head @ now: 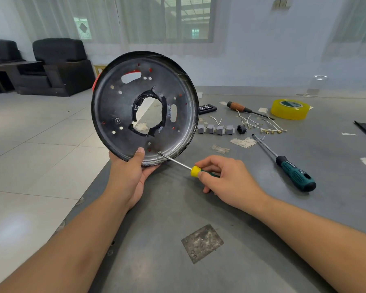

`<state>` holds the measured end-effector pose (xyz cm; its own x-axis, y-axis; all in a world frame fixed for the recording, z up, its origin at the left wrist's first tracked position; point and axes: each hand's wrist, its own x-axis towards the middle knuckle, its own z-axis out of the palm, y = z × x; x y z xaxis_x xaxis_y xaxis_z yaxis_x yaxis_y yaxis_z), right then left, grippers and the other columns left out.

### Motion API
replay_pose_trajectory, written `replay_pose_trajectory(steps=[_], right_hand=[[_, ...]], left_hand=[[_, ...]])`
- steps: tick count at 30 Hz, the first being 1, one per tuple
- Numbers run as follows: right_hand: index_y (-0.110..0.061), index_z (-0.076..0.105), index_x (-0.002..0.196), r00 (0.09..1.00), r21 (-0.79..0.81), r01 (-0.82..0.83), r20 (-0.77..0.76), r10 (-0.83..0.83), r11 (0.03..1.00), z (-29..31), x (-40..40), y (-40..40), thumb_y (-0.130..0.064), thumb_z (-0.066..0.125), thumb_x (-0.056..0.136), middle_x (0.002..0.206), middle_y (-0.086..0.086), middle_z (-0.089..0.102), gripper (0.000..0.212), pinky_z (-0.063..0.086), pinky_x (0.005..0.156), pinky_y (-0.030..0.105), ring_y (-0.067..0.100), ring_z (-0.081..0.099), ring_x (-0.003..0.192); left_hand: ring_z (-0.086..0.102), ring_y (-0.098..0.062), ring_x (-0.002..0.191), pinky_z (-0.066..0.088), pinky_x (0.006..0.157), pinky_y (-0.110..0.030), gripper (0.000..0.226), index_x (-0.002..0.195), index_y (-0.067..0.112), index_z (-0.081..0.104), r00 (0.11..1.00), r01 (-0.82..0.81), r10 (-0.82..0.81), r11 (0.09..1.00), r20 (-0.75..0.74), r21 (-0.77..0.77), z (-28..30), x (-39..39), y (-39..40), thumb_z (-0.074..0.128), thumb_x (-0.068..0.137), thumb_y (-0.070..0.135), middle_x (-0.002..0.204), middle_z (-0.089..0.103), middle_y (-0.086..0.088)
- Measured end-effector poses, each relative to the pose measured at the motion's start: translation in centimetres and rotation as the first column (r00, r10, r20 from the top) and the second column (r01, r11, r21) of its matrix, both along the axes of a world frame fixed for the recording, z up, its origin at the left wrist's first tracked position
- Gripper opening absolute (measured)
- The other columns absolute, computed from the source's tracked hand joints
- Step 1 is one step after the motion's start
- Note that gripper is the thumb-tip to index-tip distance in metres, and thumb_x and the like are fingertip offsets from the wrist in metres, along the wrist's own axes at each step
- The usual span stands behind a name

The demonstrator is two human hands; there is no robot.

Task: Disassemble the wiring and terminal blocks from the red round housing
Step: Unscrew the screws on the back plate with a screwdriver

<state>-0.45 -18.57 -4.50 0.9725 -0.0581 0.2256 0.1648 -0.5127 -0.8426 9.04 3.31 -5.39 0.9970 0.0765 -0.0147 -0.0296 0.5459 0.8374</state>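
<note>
Step in hand: judging by the tip's place, a screw near the lower rim of the housing (pixel 145 106) is being worked with the small screwdriver (pixel 179 163)
Doing it well: keep the shaft square to the screw head and push along it while turning, since a slanted tip may slip and skate over the dark metal face; brace the disc firmly so it does not spin with the turn
Left hand: left hand (pixel 131 172) holds the housing upright from below, thumb (pixel 140 154) pressed on the inner face near the bottom edge, other fingers hidden behind the rim
Right hand: right hand (pixel 226 178) pinches the yellow and green handle between thumb and curled fingers
Housing and fingers: the disc stands on edge above the front left of the table (pixel 199 208), its lower rim in the left palm; the screwdriver tip touches the face just beside the left thumb, so a slip could jab it
Removed parts: grey blocks (pixel 216 129) and loose wires (pixel 260 123) lie on the table well apart from both hands
Spare tools: a larger green screwdriver (pixel 294 172) lies near the right hand, a brown-handled one (pixel 241 107) near the tape roll (pixel 290 109)
</note>
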Motion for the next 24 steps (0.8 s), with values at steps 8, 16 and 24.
replay_pose_trajectory(steps=[8,16,24], right_hand=[[-0.031,0.070,0.099,1.000,-0.001,0.018,-0.014,-0.018,1.000,0.1,-0.1,0.1,-0.033,0.070,0.092,0.093,-0.017,0.075,0.007,0.052,0.057,0.018,0.013,0.073,0.061],[-0.008,0.069,0.101,0.946,0.379,0.075,-0.318,0.053,0.923,1.8,0.2,1.8,-0.021,0.068,0.093,0.089,0.009,0.078,0.015,0.048,0.049,0.024,0.017,0.066,0.058],[0.002,0.068,0.105,0.837,0.455,0.159,-0.533,0.126,0.876,3.6,0.3,2.2,-0.021,0.061,0.096,0.079,0.013,0.075,0.026,0.047,0.044,0.020,0.015,0.060,0.052]], left_hand=[[0.071,-0.032,0.117,0.063,0.087,-0.057,0.051,0.149,0.022,0.041,1.000,-0.004,0.004,1.000,0.013,0.012,-0.2,0.1,0.0,0.054,0.106,-0.003,0.142,0.064,-0.008],[0.070,-0.020,0.116,0.065,0.082,-0.045,0.046,0.138,0.028,0.039,0.984,-0.118,0.090,0.976,0.155,0.185,-0.7,-0.2,-0.7,0.057,0.105,0.001,0.135,0.061,0.003],[0.067,-0.016,0.118,0.065,0.080,-0.042,0.047,0.141,0.027,0.036,0.970,-0.180,0.124,0.942,0.207,0.282,-0.9,-0.3,-0.9,0.058,0.105,0.005,0.133,0.057,0.011]])
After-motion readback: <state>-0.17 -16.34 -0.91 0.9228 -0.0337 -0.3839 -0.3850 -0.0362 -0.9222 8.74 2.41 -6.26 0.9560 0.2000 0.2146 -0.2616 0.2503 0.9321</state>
